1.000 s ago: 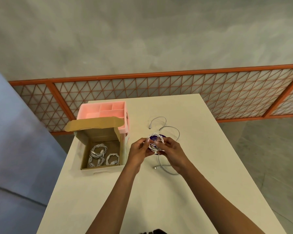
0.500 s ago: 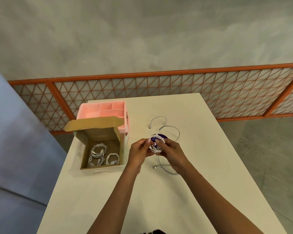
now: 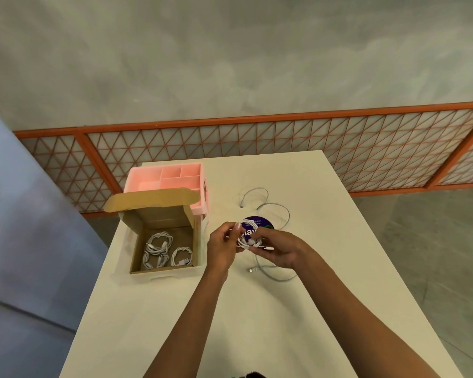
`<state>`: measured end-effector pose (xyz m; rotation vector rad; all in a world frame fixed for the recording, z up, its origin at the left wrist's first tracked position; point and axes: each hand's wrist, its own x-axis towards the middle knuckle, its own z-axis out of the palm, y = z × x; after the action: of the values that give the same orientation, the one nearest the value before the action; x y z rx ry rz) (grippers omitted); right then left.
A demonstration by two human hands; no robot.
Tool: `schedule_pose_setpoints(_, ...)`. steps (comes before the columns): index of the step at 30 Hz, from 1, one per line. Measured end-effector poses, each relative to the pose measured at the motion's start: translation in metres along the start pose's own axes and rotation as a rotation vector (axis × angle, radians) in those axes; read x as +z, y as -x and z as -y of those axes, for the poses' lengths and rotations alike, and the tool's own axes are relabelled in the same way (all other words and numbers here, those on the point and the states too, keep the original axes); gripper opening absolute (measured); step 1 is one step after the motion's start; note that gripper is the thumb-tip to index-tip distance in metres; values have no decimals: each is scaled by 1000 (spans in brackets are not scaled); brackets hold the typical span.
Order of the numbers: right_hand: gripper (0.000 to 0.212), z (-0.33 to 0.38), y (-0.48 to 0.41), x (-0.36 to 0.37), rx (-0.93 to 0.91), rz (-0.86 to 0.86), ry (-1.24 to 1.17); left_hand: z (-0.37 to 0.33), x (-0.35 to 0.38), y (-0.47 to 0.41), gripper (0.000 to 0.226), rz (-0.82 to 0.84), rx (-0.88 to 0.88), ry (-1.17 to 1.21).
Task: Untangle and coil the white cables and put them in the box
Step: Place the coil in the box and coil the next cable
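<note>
So both hands are up just over the white table [image 3: 339,214], working one small coil of thin white cable [image 3: 245,236]. The left hand [image 3: 221,246] pinches the coil's left edge with its fingers curled round it. The right hand [image 3: 279,249] grips the right side, fingertips tucked in where the end seems to be getting wrapped. I can't make out the plug itself.

The bit that matters for the next move is the open brown cardboard box [image 3: 159,216]. It sits straight off to the left of the hands, with the table's near edge closer to it than the far one, so the left hand is the nearer one. Three coiled white cables [image 3: 159,242] already lie flat in there, bunched toward the left and front. The bare floor is at the back right corner, and that's the side facing the hands. My guess is a short sideways carry with the left hand, coil kept flat, dropped into that gap. The flap stands up at the back, so it shouldn't get in the way.

A loose whitish cable [image 3: 280,212] snakes across the table past the hands, and a tail [image 3: 268,275] pokes out below them. I can't tell whether that's one cable or two. Under the coil sits a round purple printed disc [image 3: 257,222], and a pink plastic divided organiser [image 3: 170,178] stands just behind the box.
</note>
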<state>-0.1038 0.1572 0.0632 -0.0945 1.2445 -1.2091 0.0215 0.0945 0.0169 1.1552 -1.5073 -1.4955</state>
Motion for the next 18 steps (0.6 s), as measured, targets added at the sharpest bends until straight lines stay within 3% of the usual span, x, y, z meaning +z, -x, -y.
schedule_pose_setpoints(6, 13, 3, -1, -4, 53, 57, -56, -1, -3, 2, 14, 43, -3, 106)
schedule_pose_setpoints(14, 28, 1, -6, -12, 34, 185, -56, -6, -7, 1, 15, 89, -132, 346)
schedule_pose_setpoints(18, 25, -4, -4, -15, 13, 158, -26, -9, -8, 2, 17, 104, -186, 349)
